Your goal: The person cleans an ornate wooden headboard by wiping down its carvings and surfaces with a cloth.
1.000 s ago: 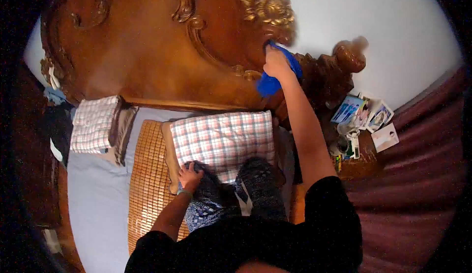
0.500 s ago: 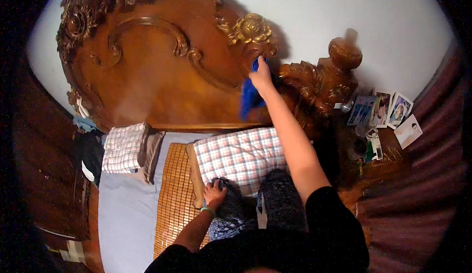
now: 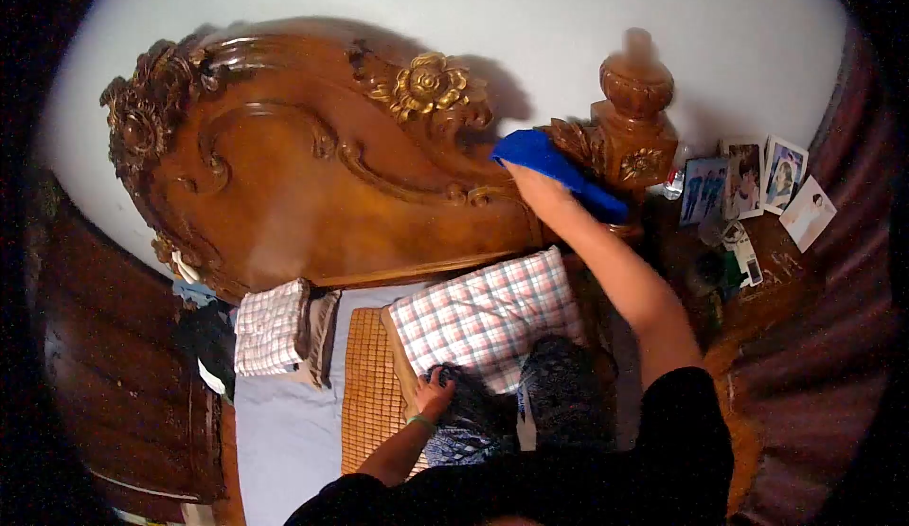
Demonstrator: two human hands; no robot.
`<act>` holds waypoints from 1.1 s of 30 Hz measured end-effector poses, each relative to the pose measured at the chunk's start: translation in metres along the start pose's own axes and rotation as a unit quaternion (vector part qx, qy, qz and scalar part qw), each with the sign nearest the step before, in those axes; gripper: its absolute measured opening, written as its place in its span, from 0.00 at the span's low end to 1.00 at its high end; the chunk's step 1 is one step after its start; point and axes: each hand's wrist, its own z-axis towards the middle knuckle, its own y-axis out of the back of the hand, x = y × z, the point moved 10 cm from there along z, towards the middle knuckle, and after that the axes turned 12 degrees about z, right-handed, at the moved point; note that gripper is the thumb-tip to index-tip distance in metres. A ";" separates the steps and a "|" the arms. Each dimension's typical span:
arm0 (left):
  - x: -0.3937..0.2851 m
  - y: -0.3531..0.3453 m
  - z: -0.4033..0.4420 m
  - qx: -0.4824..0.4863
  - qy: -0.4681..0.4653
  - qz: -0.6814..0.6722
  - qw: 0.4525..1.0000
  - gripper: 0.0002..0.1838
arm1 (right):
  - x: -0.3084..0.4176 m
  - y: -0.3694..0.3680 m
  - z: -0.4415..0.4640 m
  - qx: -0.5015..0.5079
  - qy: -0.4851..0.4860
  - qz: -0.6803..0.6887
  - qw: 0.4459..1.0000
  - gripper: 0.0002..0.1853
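Our right hand [image 3: 532,185] meets the blue cloth [image 3: 549,157] by the headboard [image 3: 284,199]; it hides our fingers, their state unclear. Our left hand [image 3: 434,394], fingers slightly spread, rests on our knee [image 3: 461,386].

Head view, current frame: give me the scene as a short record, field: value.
left_hand: left hand, resting on patterned trousers near the knee
right_hand: right hand, at blue cloth, fingers hidden
cloth_location: right end of carved wooden headboard, beside post
headboard_detail: gold flower
bed: checked pillow by the knees; another checked item farther left; slatted mat; pale sheet
right_side: photos, dark reddish curtain
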 end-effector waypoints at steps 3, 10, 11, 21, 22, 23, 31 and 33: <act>-0.003 0.010 -0.009 -0.030 0.000 0.010 0.999 0.32 | -0.025 0.019 -0.013 -0.080 0.040 0.111 0.990 0.13; -0.007 0.020 -0.019 -0.021 -0.032 -0.031 0.999 0.31 | -0.025 0.018 -0.007 -0.107 -0.027 0.034 0.993 0.21; -0.004 0.016 -0.015 -0.021 -0.034 -0.042 0.998 0.31 | -0.029 0.014 -0.006 -0.108 -0.032 0.031 0.993 0.21; 0.001 0.003 0.007 -0.034 -0.042 -0.004 0.999 0.31 | -0.027 0.056 -0.043 -0.144 -0.009 0.021 0.989 0.24; 0.003 0.001 0.008 -0.031 -0.037 -0.020 0.999 0.31 | -0.033 0.067 -0.041 -0.146 -0.058 -0.032 0.987 0.25; 0.002 0.001 0.007 -0.027 -0.030 -0.037 0.999 0.30 | -0.036 0.088 -0.041 -0.236 -0.031 -0.067 0.969 0.28; 0.010 -0.011 0.021 -0.053 -0.045 -0.053 0.996 0.32 | -0.074 0.068 -0.026 -0.108 -0.077 -0.005 0.991 0.32; 0.021 -0.029 0.037 -0.053 -0.061 -0.063 0.995 0.32 | -0.063 0.073 -0.044 -0.156 -0.042 -0.036 0.986 0.33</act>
